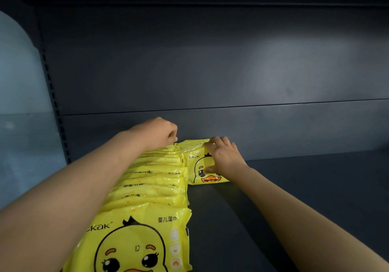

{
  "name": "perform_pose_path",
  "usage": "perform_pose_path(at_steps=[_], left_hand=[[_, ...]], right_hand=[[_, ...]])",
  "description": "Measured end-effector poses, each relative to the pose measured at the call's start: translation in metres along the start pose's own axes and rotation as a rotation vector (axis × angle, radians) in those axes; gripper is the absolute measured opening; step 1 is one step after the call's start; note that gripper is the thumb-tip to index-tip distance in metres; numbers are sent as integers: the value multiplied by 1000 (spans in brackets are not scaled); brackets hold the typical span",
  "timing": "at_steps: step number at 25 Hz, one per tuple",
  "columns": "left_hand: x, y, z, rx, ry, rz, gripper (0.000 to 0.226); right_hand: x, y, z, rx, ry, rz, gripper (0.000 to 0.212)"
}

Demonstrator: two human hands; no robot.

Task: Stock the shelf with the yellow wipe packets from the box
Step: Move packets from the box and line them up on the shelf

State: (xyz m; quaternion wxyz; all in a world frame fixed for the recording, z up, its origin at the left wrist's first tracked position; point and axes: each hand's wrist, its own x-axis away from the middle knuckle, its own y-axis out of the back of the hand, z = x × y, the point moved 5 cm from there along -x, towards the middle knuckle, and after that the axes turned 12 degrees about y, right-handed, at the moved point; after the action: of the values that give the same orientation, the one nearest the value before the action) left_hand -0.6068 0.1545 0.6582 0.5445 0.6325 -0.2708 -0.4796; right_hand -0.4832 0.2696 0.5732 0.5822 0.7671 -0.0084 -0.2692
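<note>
Dark shelf (294, 198), right hand (225, 158) with grip pinching a yellow packet (197, 163), left hand (157, 132) curled behind the packet row (160, 185), its grip unclear.

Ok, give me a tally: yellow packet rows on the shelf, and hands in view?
Yellow packet rows: 2 (long row, short group)
Hands: 2 (left hand, right hand)
Total: 4
Single packets overlap too much to count.

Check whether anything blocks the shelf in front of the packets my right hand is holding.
Nothing visible does. The right hand grips the packets by the back wall, beside the full row; the shelf in front of them shows only bare dark surface.
</note>
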Motion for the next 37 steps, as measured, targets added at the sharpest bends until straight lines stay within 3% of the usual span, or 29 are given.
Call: perform_pose_path(at_steps=[7,13,24,37], left_hand=[[43,40,-43,172,59,-124,18],[116,71,-103,81,189,-205,19],[255,82,-223,48,343,-200,30],[416,41,-314,9,316,-310,32]], right_hand=[[39,55,-6,-49,1,85,60],[122,113,-41,-125,-4,189,51],[298,183,-79,-170,14,166,54],[502,201,-71,-230,-106,83,50]])
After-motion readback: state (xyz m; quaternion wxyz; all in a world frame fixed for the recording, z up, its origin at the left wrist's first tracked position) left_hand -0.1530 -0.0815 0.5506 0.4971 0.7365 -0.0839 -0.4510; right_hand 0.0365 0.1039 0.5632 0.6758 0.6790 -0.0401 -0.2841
